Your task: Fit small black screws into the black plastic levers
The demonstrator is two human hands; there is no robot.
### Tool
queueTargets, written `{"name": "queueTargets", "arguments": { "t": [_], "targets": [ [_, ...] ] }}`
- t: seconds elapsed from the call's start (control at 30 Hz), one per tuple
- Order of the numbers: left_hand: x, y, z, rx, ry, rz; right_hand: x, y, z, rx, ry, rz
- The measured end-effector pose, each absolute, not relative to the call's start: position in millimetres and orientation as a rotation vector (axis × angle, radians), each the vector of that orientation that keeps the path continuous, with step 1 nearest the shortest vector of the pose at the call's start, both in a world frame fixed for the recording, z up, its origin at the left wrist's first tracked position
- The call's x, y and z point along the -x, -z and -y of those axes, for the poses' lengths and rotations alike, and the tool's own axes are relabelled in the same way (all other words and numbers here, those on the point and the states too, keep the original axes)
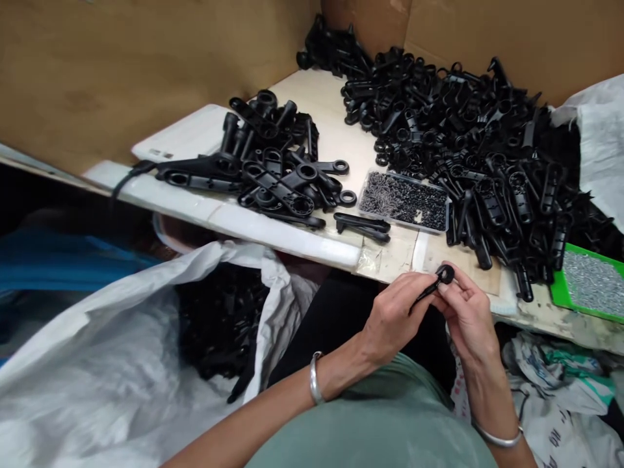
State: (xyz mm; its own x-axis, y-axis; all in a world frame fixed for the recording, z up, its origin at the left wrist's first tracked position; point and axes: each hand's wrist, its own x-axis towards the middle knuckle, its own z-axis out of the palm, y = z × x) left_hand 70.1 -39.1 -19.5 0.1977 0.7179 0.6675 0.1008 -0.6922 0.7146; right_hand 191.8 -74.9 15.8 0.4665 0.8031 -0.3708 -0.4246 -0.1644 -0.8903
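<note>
Both hands meet just in front of the table edge on a black plastic part with a round ringed end. My left hand is closed around its narrow arm, which is partly hidden by the fingers. The fingertips of my right hand pinch the round end. Behind them on the table is a clear box of small dark screws. To its left lies a loose pair of slim black parts, close to a single black ring.
A large heap of black plastic parts covers the table's right side; a smaller pile lies left. A green tray holds small silvery pieces. Below left, a white sack stands open with black parts inside. Cardboard walls enclose the back.
</note>
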Motion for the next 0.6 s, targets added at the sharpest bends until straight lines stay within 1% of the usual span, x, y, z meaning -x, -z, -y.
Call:
{"name": "queueTargets", "arguments": {
  "t": [0.17,0.23,0.33,0.4,0.47,0.5,0.57,0.6],
  "targets": [
    [-64,16,33,-1.995,-1.443,-0.596,-209,-24,82,1.391,-1.109,0.558],
    [-56,13,25,-2.107,-1.428,-0.563,-225,-29,86,1.516,-1.013,0.708],
    [-36,7,9,-2.298,-1.49,-0.669,-257,-41,93,1.706,-0.752,0.855],
    [-21,4,-4,-2.397,-1.519,-0.833,-285,-52,98,1.76,-0.611,0.85],
    [-7,4,-16,-2.503,-1.472,-1.012,-318,-63,99,1.81,-0.456,0.846],
    [-2,4,-22,-2.551,-1.437,-1.089,-335,-68,96,1.847,-0.344,0.854],
    [5,6,-31,-2.632,-1.36,-1.183,-369,-78,84,1.977,0.034,1.047],
    [7,7,-34,-2.665,-1.328,-1.2,-385,-82,75,1.967,0.109,1.074]
  ]
}}
